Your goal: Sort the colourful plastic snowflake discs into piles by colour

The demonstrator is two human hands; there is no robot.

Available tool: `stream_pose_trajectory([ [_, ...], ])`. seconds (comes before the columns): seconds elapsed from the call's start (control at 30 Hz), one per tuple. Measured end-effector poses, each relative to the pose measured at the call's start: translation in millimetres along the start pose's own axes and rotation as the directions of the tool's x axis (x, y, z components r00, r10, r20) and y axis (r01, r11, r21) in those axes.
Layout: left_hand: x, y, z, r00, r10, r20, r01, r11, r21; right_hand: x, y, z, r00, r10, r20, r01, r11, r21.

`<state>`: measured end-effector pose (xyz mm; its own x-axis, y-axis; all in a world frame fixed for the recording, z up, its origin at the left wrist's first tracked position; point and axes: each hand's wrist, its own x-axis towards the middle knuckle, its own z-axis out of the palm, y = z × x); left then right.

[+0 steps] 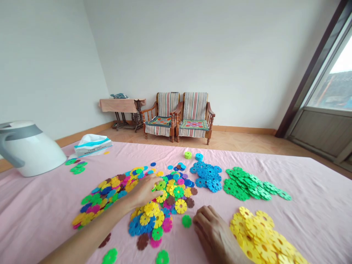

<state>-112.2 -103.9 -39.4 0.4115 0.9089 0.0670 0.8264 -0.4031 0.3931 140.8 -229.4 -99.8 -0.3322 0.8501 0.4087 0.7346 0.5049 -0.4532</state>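
Note:
My left hand (pixel 145 190) reaches over a mixed pile of notched plastic flower discs (pixel 172 189) in many colours. Between its thumb and fingers shows a lime-green flower disc (pixel 158 185), which the fingers close around. On the pink cloth to the right of that pile rests my right hand (pixel 213 231), its fingers curled together; whatever may be in them is hidden. A single green disc (pixel 186 221) lies just left of it. Sorted by colour are a blue heap (pixel 207 176), a green heap (pixel 244 185), a yellow heap (pixel 264 234) and a small lime-green stack (pixel 188 155).
A white and grey jug (pixel 38 150) and a tissue pack (pixel 92 145) stand on the left of the pink cloth (pixel 310 205). A few loose discs (pixel 78 168) lie near them. Beyond the table are two wooden armchairs (pixel 195 110) and a small cloth-covered stand (pixel 119 105).

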Motion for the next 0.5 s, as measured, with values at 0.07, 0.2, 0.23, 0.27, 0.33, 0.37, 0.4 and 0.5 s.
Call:
stream_pose_trajectory([
  [0.07,3.8,1.2,0.9,1.0,-0.016,0.014,0.016,1.0,0.023,1.3,-1.9,-3.5,1.0,-0.003,0.006,0.003,1.0,-0.006],
  [0.2,14.1,-0.4,-0.1,1.0,-0.008,0.029,0.007,0.999,0.038,5.2,-8.1,-15.9,0.998,-0.007,0.059,0.008,1.0,-0.023],
  [0.23,16.4,-1.3,-0.8,0.999,-0.002,0.033,0.001,0.999,0.041,5.8,-9.1,-17.9,0.998,-0.008,0.065,0.009,1.0,-0.027],
  [0.27,18.4,-2.4,-1.6,0.999,0.005,0.038,-0.007,0.999,0.041,6.1,-9.4,-18.7,0.998,-0.011,0.066,0.013,0.999,-0.032],
  [0.33,22.0,-4.9,-3.1,0.999,0.02,0.05,-0.022,0.999,0.038,5.8,-7.8,-16.1,0.998,-0.027,0.053,0.03,0.999,-0.044],
  [0.37,23.7,-6.4,-3.6,0.998,0.027,0.056,-0.029,0.999,0.034,5.2,-5.9,-12.9,0.999,-0.036,0.036,0.038,0.998,-0.049],
  [0.4,25.3,-8.0,-3.9,0.997,0.032,0.064,-0.034,0.999,0.029,4.5,-3.5,-8.8,0.999,-0.042,0.011,0.043,0.998,-0.053],
  [0.5,30.5,-13.3,-4.2,0.995,0.042,0.094,-0.043,0.999,0.009,2.3,4.8,4.0,0.997,-0.051,-0.062,0.047,0.997,-0.055],
])
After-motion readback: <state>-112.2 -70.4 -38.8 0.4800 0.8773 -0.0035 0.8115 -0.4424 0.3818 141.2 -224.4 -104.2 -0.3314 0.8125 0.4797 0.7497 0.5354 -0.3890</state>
